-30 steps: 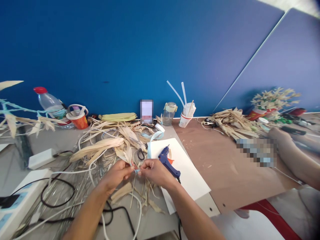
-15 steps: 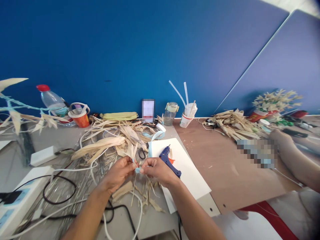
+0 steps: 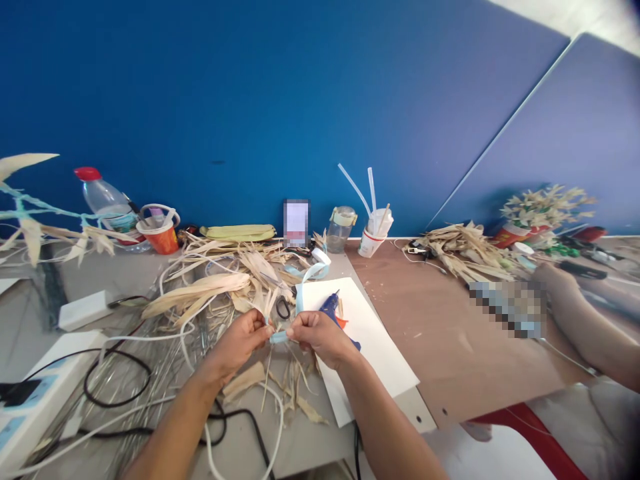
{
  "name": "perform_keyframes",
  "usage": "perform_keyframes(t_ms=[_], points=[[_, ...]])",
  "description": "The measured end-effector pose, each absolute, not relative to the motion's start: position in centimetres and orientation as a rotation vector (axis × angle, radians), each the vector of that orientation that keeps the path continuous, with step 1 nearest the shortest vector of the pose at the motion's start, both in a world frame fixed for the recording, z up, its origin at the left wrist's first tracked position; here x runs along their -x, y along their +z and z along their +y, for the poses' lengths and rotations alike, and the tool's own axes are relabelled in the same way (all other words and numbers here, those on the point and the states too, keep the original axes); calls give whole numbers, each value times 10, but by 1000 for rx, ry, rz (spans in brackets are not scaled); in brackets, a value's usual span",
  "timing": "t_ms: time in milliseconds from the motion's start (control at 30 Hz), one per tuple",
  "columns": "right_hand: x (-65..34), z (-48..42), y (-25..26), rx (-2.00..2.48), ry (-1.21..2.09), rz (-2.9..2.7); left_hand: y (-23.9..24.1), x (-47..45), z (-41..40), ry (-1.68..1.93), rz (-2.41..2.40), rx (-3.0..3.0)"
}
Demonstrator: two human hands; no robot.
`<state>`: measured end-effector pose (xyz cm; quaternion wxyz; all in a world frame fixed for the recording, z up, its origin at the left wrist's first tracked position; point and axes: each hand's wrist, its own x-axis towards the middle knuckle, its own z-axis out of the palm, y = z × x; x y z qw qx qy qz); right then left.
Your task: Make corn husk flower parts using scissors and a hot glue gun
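Observation:
My left hand (image 3: 239, 341) and my right hand (image 3: 316, 335) meet over the grey table, both pinching a strip of light blue tape (image 3: 279, 337) stretched between their fingertips. A small bunch of dried husk leaves (image 3: 265, 305) rises from my left fingers, where the tape wraps its base. The tape runs up in a loop (image 3: 306, 279) toward a white roll (image 3: 321, 256). A blue glue gun (image 3: 334, 308) lies on a white sheet (image 3: 371, 347) just behind my right hand.
Dried husks (image 3: 215, 280) and cables (image 3: 115, 387) litter the table. Scissors (image 3: 283, 307), a red cup (image 3: 161, 237), a bottle (image 3: 103, 200), a jar (image 3: 341, 228) and a cup of sticks (image 3: 375, 233) stand behind. Another person's arm (image 3: 585, 320) rests on the brown board (image 3: 450, 333) at right.
My hands have drawn slightly apart and lifted a little, stretching a longer piece of blue tape between them. The other person's arm barely shifted.

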<state>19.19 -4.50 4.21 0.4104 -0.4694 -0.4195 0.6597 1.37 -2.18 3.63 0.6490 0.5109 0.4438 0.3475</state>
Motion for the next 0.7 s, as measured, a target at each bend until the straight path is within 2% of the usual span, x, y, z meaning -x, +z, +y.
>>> perform_keyframes(t_ms=[200,333,500,700], points=[[-195,-42,46,1250,1540,-1022,34,-16,-17,902,1125,-1220],[-210,-47,63,1351,1258,-1050,28,-13,-13,961,1162,-1240],[-250,-63,79,1666,818,-1444,23,-12,-11,989,1145,-1253],[-264,-80,55,2193,530,-1742,21,-14,-10,1021,1139,-1259]])
